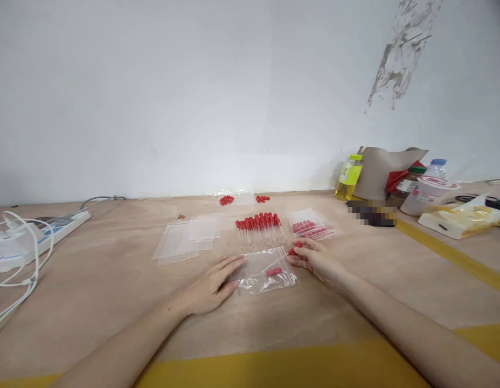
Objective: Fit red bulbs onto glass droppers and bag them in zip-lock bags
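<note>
A clear zip-lock bag [254, 281] lies flat in front of me with one red-bulbed dropper [273, 271] inside. My left hand [213, 283] holds the bag's left end, thumb at the near corner and fingers at the far one. At the bag's right, open-looking end, my right hand [310, 260] pinches a second dropper by its red bulb [295, 248]; its thin clear tube points left into the bag. Just beyond, a row of several red-bulbed droppers [258, 223] lies side by side, tubes toward me.
Several flat plastic bags [185, 240] lie left of the row. Filled bags of droppers [312, 226] are stacked right. Two small piles of red bulbs [226, 200] sit by the wall. A power strip [43, 237] with cables stands left; a yellow bottle [349, 178] and tissue pack [456, 220], right.
</note>
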Demonstrator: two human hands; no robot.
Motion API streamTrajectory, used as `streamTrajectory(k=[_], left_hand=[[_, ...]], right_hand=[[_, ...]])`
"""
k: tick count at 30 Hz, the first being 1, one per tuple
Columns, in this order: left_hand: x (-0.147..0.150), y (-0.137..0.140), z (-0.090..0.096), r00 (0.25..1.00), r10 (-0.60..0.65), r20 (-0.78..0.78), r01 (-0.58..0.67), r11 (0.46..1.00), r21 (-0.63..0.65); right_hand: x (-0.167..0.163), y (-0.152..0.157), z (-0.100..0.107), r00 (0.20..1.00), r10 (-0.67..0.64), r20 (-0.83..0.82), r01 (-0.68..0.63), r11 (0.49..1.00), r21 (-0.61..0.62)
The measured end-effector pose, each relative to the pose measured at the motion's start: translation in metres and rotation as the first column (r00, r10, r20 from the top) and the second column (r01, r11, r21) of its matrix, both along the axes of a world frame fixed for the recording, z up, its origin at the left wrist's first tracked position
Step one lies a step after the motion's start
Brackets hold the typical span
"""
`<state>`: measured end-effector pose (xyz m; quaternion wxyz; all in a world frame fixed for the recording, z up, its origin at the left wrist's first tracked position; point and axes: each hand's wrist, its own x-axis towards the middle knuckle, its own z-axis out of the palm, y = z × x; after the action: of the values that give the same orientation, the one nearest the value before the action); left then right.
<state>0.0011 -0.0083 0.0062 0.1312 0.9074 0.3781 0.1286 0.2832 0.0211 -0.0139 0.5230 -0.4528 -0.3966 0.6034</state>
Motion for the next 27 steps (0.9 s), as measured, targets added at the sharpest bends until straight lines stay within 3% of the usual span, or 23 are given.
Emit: streamTrajectory(k=[4, 9, 17, 23, 27], left_hand=[[-0.001, 0.002, -0.002, 1.000, -0.002, -0.015, 0.002, 1.000, 0.002], [0.000, 0.003, -0.001, 0.999, -0.029, -0.013, 0.029, 0.999, 0.013], [0.002, 0.002, 0.002, 0.999, -0.046, -0.029, 0.047, 0.999, 0.021], [0.002, 0.001, 0.001, 0.999, -0.040, 0.002, 0.040, 0.999, 0.028], [0.002, 0.004, -0.001, 0.998, -0.069, -0.007, 0.069, 0.997, 0.019]], right_hand=[[0.014, 0.000, 0.004, 0.965, 0.202, 0.166, -0.205, 0.979, 0.002], [0.022, 0.002, 0.006, 0.875, 0.293, 0.386, -0.328, 0.944, 0.027], [0.009, -0.001, 0.000, 0.856, 0.259, 0.447, -0.368, 0.913, 0.177], [-0.015, -0.009, -0.007, 0.903, 0.129, 0.410, -0.256, 0.928, 0.271], [-0.014, -0.009, -0.006, 0.840, 0.121, 0.530, -0.295, 0.920, 0.259]])
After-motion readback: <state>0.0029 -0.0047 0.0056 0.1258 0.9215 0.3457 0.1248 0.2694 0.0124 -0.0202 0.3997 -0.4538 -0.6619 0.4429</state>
